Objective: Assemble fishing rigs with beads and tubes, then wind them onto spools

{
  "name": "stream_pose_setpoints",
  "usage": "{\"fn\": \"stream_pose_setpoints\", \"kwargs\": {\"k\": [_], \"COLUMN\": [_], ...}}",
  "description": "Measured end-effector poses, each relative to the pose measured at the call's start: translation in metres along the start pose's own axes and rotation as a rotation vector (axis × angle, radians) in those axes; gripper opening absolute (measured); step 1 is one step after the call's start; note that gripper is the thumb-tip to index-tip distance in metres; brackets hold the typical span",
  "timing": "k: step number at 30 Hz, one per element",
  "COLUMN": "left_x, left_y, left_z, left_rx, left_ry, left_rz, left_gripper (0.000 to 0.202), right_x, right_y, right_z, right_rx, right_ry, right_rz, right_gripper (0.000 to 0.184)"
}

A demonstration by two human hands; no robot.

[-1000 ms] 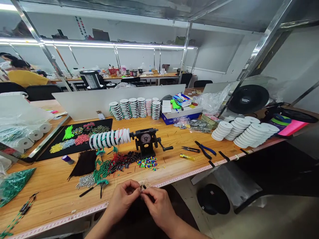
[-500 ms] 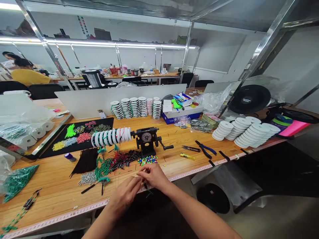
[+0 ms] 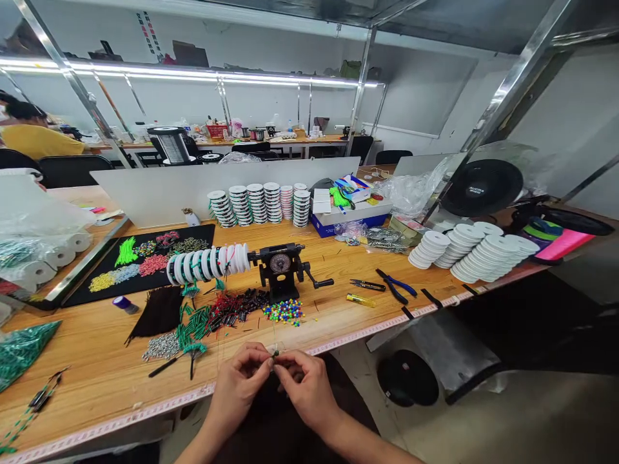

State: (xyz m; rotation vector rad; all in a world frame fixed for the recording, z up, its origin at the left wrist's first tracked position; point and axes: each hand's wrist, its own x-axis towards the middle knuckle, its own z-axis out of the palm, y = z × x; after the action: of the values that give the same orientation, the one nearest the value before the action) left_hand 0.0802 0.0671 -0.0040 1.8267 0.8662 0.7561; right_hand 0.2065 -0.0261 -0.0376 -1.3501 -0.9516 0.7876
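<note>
My left hand [image 3: 245, 379] and my right hand [image 3: 308, 386] meet at the front edge of the bench, fingertips pinched together around a small dark piece [image 3: 275, 354], too small to name. A thin pale line seems to rise from it. Just beyond lies a heap of coloured beads [image 3: 284, 312], below a black hand-crank winder [image 3: 282, 270] carrying a row of white spools [image 3: 210, 263]. Left of the beads are black and red small parts [image 3: 236, 306], green sleeves [image 3: 196, 325] and a pile of grey metal bits [image 3: 162, 346].
Pliers [image 3: 396, 285], snips [image 3: 367, 284] and a yellow tool [image 3: 360, 300] lie on the right. Stacks of white discs [image 3: 494, 258] stand beyond them. A black mat [image 3: 113, 248] with small-part piles is at left. A measuring tape [image 3: 159, 409] runs along the front edge.
Both hands have drawn back toward me, off the bench edge. The right hand has come lower, from above the left to beside it, fingertips meeting. The view has shifted slightly.
</note>
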Motion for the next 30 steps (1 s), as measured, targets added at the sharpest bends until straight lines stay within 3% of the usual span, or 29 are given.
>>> {"fn": "stream_pose_setpoints", "kwargs": {"k": [2,3,6,9,11,13,17,22,27,30], "left_x": [-0.001,-0.001,-0.003,-0.003,-0.002,0.001,0.010,0.017,0.011,0.005], "left_y": [0.002,0.004,0.010,0.013,0.011,0.006,-0.004,0.000,0.001,-0.003], "left_z": [0.000,0.001,0.001,0.000,-0.004,-0.010,-0.020,-0.015,-0.002,0.002], "left_rx": [-0.023,-0.030,0.033,0.232,0.363,0.438,0.437,0.331,0.180,0.067], "left_ry": [0.000,0.004,0.024,0.046,0.006,-0.083,-0.200,-0.156,-0.016,-0.004], "left_rz": [-0.017,-0.024,-0.003,0.135,0.282,0.405,0.475,0.378,0.161,0.067], "left_gripper": [0.017,0.016,0.012,0.010,0.013,0.018,0.021,0.016,0.010,0.014], "right_x": [-0.005,-0.007,-0.007,0.003,0.017,0.034,0.067,0.073,0.036,0.011], "right_y": [0.002,0.002,-0.004,-0.013,-0.015,-0.015,-0.007,-0.004,-0.009,-0.008], "right_z": [0.004,0.005,-0.002,-0.013,-0.018,-0.018,-0.010,-0.005,-0.007,-0.005], "right_rx": [0.081,0.051,-0.258,-0.463,-0.433,-0.352,-0.244,-0.158,-0.093,-0.065], "right_ry": [-0.047,-0.045,-0.018,-0.044,-0.107,-0.158,-0.170,-0.125,0.138,0.158], "right_rz": [0.099,0.065,-0.295,-0.579,-0.537,-0.389,-0.195,-0.117,-0.144,-0.139], "right_gripper": [0.026,0.026,0.024,0.024,0.022,0.020,0.018,0.015,0.015,0.018]}}
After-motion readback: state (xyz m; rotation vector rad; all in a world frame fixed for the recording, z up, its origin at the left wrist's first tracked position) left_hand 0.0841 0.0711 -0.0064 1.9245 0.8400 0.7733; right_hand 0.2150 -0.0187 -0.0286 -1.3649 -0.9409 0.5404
